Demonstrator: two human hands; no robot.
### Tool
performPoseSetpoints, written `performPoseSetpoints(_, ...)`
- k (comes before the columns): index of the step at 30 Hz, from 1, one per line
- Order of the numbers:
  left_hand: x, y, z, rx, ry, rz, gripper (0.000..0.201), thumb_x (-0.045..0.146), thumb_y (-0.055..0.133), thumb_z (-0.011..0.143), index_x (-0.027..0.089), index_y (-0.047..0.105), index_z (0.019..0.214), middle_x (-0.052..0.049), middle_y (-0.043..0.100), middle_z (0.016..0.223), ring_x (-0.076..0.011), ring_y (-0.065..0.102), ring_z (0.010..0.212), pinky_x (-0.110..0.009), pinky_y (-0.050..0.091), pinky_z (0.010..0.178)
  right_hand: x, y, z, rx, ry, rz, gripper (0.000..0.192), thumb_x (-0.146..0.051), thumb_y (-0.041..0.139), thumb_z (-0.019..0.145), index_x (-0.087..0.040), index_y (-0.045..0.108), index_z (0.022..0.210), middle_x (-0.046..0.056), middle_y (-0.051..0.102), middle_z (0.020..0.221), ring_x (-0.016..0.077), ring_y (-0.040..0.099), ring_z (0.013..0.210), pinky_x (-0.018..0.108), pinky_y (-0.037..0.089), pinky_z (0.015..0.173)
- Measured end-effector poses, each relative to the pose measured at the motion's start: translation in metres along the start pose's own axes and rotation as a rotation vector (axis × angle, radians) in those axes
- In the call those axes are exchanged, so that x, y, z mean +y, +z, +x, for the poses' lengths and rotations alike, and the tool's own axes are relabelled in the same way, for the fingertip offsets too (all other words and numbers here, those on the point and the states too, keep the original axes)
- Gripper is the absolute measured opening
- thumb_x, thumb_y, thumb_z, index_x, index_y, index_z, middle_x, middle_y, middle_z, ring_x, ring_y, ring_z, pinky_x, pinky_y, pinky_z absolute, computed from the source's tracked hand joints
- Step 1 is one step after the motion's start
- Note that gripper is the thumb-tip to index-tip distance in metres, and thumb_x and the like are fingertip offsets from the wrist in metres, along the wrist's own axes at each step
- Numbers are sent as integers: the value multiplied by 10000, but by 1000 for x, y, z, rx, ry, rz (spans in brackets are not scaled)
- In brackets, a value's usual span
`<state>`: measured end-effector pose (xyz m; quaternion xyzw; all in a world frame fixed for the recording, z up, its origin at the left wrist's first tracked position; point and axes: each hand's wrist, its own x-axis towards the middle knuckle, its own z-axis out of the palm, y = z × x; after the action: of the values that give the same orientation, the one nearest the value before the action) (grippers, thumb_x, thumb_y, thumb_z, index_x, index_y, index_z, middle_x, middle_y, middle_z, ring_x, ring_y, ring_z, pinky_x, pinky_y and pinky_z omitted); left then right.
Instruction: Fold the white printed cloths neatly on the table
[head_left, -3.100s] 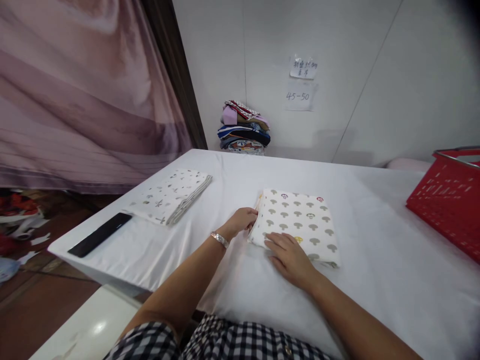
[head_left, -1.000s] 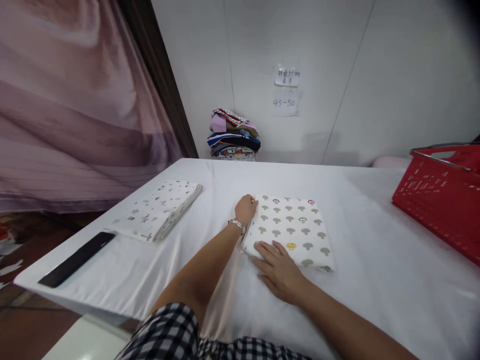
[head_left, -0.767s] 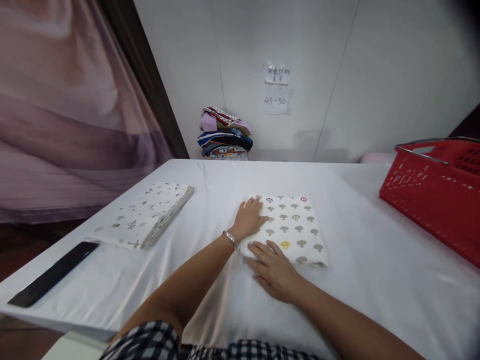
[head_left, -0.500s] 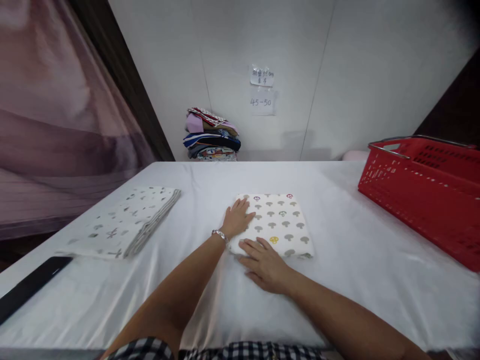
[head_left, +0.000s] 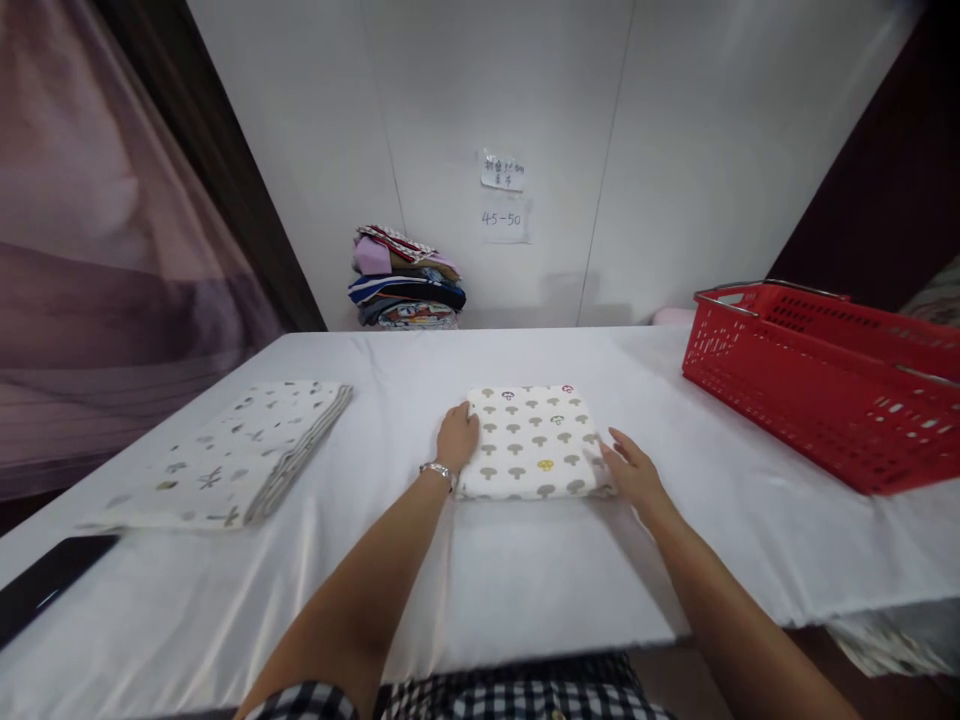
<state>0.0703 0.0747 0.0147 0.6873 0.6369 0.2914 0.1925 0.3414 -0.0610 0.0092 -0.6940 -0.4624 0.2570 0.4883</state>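
White table point(head_left: 480, 580), folded mushroom-print cloth point(head_left: 531, 442) between flat open left hand point(head_left: 457, 436), right hand point(head_left: 634, 475)

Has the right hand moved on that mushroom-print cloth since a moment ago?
Yes. The right hand has slid from the near left corner of the folded cloth to its right edge, toward the red basket.

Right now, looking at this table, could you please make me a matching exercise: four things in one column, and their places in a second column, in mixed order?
Things:
1. mushroom-print folded cloth
2. red basket
3. black phone
4. stack of folded clothes

Places:
A. right side of the table
B. near left corner of the table
C. between the left hand and the right hand
D. against the wall, beyond the table

Pairs: 1-C, 2-A, 3-B, 4-D
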Motion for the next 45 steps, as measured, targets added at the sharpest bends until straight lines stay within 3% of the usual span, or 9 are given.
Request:
performPoseSetpoints(3,6,-6,-2,-18,-99,-25,473,239,402,842,143,453,1302,-176,528,1239,-288,534,1117,-422,408,949,7,4,1,-119,145,174,564,-387,612,747,-229,518,1280,68,597,1225,227,602,1048,328,522,836)
performPoseSetpoints(9,9,-8,-30,-76,-240,-222,590,224,573,743,176,415,1309,-151,542,1223,-248,586,1015,-352,490,824,4,-12,59,-193,32,88,611,-164,616,601,-178,568,1210,59,651,1121,196,634,916,316,519,802)
performPoseSetpoints(14,2,-1,-68,-233,-284,-437,677,316,691,681,232,409,1290,-117,561,1170,-187,616,813,-260,502,565,-17,-30,117,-5,-191,-355,430,-146,591,640,-162,662,1063,93,655,1082,228,616,921,377,491,844)
performPoseSetpoints(17,-5,-8,-72,-66,-252,-339,636,348,675,712,201,435,1283,-124,535,1186,-177,606,842,-278,511,649,-32,-12,96,-26,-322,-416,349,-216,547,734,-202,659,1065,78,621,1173,232,581,1024,392,465,898)
performPoseSetpoints(21,-10,-20,-62,131,79,-229,421,232,538,820,214,502,1240,-96,501,1264,-180,573,1008,-313,494,839,-43,21,17,-257,-546,-434,351,-378,450,869,-253,600,1161,60,572,1260,225,521,1151,389,453,912)
performPoseSetpoints(24,-11,-18,-53,107,377,-84,363,182,494,845,244,562,1197,-58,479,1343,-209,440,1224,-374,415,993,-42,37,-37,-403,-691,-597,363,-378,389,915,-247,548,1215,68,571,1259,231,501,1174,475,328,1028)
performPoseSetpoints(27,-16,-10,-46,9,438,15,300,171,485,853,259,640,1093,-26,577,1255,-204,480,1179,-408,384,1023,-31,45,-66,-412,-781,-750,424,-319,413,906,-179,471,1302,115,477,1363,266,381,1287,505,252,1064)
performPoseSetpoints(38,-19,-7,-48,6,528,-2,291,202,452,887,265,643,1097,-21,607,1224,-205,449,1197,-430,340,1037,-44,40,-65,-330,-576,-516,298,-296,387,916,-227,600,1112,70,633,1097,216,545,1049,359,405,910)
performPoseSetpoints(45,-9,-5,-52,-90,737,54,309,154,415,895,263,647,1068,-27,654,1124,-201,502,1107,-404,353,969,-64,52,-53,-312,-475,-751,215,-291,453,904,-206,646,863,43,608,865,174,534,883,262,386,734)
